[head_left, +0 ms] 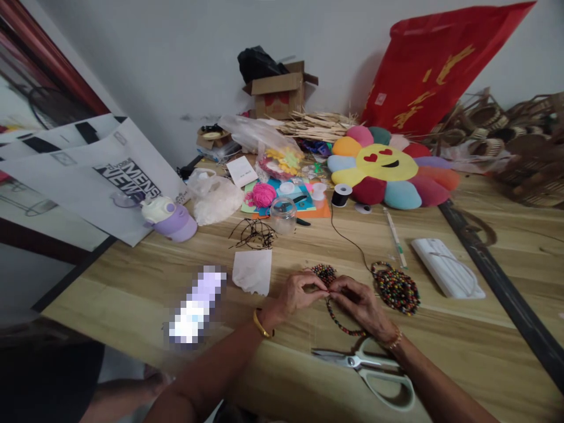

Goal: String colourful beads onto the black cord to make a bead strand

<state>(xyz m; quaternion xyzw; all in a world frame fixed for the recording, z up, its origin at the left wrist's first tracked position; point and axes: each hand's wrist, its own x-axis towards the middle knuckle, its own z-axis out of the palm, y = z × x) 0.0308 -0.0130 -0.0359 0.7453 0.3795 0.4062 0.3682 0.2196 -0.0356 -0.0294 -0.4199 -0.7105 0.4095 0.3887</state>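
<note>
My left hand (297,292) and my right hand (359,302) meet over the wooden table (440,341), fingers pinched together on a strand of small multicoloured beads (341,326) that loops down between them. A small heap of loose beads (325,272) lies just behind my fingers. A larger pile of beads (395,288) lies to the right of my right hand. A thin black cord (348,235) runs from that pile back to a black spool (341,194).
White-handled scissors (374,370) lie near the table's front edge. A white paper scrap (252,270), a glass jar (282,215), tangled black cord (255,233), a purple bottle (170,218), a white pack (447,267) and a flower cushion (390,167) stand around.
</note>
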